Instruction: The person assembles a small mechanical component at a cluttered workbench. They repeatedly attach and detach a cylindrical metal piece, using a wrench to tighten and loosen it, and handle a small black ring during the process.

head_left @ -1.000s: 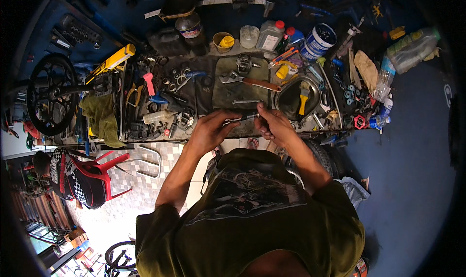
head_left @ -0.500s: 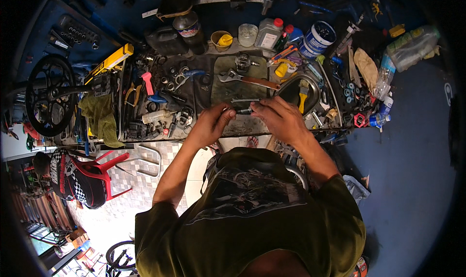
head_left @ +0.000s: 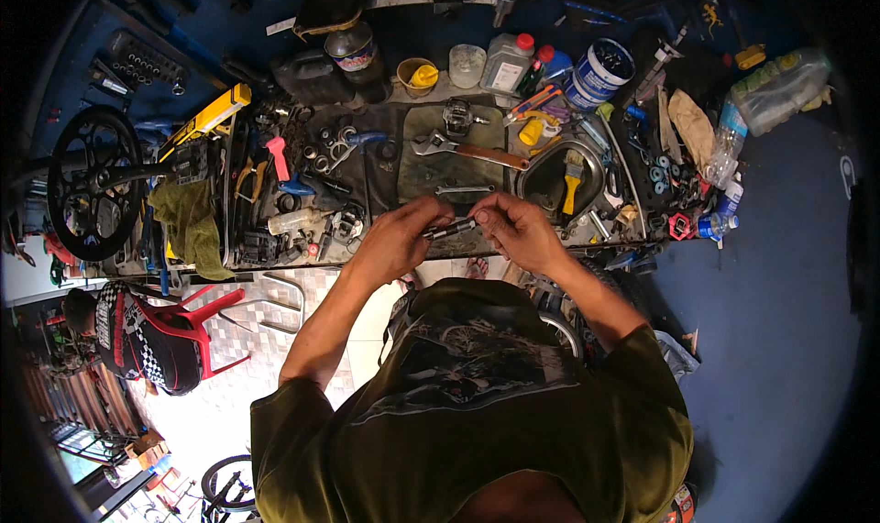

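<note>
A short dark metal spindle (head_left: 449, 231) is held over the front edge of the bench, tilted with its right end higher. My left hand (head_left: 401, 237) is closed around its left end. The fingertips of my right hand (head_left: 520, 234) pinch at its right end, where a small bright part shows. Just beyond my hands, a small wrench (head_left: 465, 189) lies on the worn mat (head_left: 426, 170). Farther back on that mat are an adjustable wrench (head_left: 472, 150) with a brown handle and a metal pedal (head_left: 461, 117).
Right of the mat, a metal tray (head_left: 541, 193) holds a yellow-handled brush (head_left: 572, 182). Bottles and a white-blue tub (head_left: 600, 74) line the back. Loose parts and tools crowd the left side, near a green rag (head_left: 191, 225). A person (head_left: 137, 340) sits on a red chair (head_left: 206, 330) at lower left.
The spindle has tilted, its right end now raised, and more of it shows. My right hand has turned and drawn its fingers in to that end. My left hand has rolled over slightly.
</note>
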Available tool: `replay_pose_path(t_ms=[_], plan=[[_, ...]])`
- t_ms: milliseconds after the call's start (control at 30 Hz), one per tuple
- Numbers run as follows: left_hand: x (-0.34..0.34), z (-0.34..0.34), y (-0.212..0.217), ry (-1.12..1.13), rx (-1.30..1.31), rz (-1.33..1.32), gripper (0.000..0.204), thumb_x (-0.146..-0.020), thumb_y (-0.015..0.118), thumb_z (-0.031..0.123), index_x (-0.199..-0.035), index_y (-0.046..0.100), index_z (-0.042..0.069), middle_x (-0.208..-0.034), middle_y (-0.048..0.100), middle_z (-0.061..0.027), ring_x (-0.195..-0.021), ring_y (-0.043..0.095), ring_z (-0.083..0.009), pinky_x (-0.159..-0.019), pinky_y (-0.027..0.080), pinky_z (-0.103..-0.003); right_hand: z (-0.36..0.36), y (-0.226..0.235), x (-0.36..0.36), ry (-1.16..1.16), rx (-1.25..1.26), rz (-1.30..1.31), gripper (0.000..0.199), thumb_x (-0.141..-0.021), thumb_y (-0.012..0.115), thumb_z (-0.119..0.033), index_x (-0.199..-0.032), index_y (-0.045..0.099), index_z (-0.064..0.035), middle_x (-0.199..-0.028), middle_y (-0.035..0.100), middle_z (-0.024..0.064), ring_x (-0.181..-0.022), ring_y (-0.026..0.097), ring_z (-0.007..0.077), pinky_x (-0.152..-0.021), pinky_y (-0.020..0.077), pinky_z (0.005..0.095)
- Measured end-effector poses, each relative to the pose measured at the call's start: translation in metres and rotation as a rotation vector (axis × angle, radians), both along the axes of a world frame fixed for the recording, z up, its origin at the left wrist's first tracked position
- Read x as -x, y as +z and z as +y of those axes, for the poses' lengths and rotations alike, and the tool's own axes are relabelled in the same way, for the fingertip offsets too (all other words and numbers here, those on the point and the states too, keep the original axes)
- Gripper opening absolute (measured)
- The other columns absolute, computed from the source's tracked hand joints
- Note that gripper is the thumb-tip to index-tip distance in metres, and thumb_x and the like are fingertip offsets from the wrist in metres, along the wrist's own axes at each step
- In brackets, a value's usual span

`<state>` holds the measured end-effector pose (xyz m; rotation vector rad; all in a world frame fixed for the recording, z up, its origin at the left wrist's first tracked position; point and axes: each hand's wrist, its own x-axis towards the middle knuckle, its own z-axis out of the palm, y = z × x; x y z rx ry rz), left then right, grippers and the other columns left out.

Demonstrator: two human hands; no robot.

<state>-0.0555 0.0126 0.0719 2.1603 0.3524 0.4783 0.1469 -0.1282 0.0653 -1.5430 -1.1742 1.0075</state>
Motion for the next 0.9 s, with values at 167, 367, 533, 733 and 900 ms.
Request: replay_pose_path(t_ms=[167,367,533,733,900], plan=[[-0.005,0.013,-0.014,0.226,0.107,0.409,0.032,-0.089,0.060,0.005,-0.120,0.054,0.005,-0.113,0.063,-0.0272,-0.103,0.061,-0.0442,-0.084,0.050,-0.049,0.001,-0.012,-0.021,-0.108,0.053,0.134,0.023,-0.103,0.056,-0.022,-0.106,0.062,0.0004,-0.073,0.056,0.0015,-0.056,0.053,0.0083,-0.050,0.0452,0.0246],[-0.036,0.046,-0.099,0.201,-0.383,0.206,0.036,-0.091,0.060,0.011,-0.125,0.057,0.001,-0.119,0.060,-0.0254,-0.110,0.059,-0.0442,-0.090,0.049,-0.047,0.011,-0.037,-0.036,-0.303,-0.035,0.094,0.023,-0.102,0.059,-0.022,-0.106,0.062,0.0010,-0.076,0.058,0.0025,-0.057,0.054,0.0082,-0.050,0.0475,0.0248],[-0.038,0.024,-0.042,0.021,-0.092,-0.091,0.035,-0.094,0.063,0.021,-0.122,0.060,0.000,-0.109,0.063,-0.0227,-0.100,0.063,-0.0414,-0.085,0.051,-0.046,0.006,-0.038,-0.034,-0.300,0.027,0.174,0.023,-0.101,0.060,-0.023,-0.105,0.063,-0.0006,-0.076,0.059,0.0029,-0.057,0.055,0.0088,-0.050,0.0476,0.0251],[-0.021,-0.006,-0.033,0.103,-0.133,0.064,0.031,-0.096,0.064,0.030,-0.104,0.057,0.001,-0.099,0.065,-0.0188,-0.087,0.065,-0.0415,-0.072,0.052,-0.046,-0.002,-0.041,-0.021,-0.276,0.147,0.474,0.020,-0.100,0.061,-0.022,-0.103,0.064,-0.0022,-0.074,0.060,0.0025,-0.056,0.056,0.0100,-0.048,0.0471,0.0259],[-0.014,-0.014,-0.032,0.066,-0.207,-0.012,0.021,-0.096,0.063,0.021,-0.101,0.055,0.002,-0.091,0.061,-0.0163,-0.081,0.064,-0.0395,-0.066,0.050,-0.047,-0.011,-0.030,0.001,-0.283,0.257,0.602,0.026,-0.101,0.060,-0.028,-0.101,0.064,-0.0027,-0.069,0.058,0.0015,-0.054,0.055,0.0101,-0.044,0.0440,0.0262]])
